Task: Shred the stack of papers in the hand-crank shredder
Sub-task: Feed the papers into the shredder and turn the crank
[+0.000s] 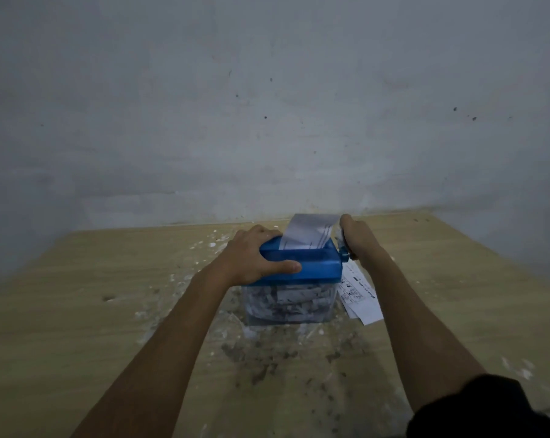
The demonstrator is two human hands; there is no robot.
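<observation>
Clear bin full of shreds, left hand fingers gripping blue shredder, right hand gripping crank

Bare forearms (right sleeve black)

From my feed this looks like a bare, dim room in a home or a small back office, though I cannot say which. A light wood-grain tabletop is pushed against a plain, unpainted-looking grey wall that is scuffed and speckled with dark marks. The wood is stained and strewn with white flecks and grey grime (it seems a rough work corner rather than a tidy desk).
</observation>
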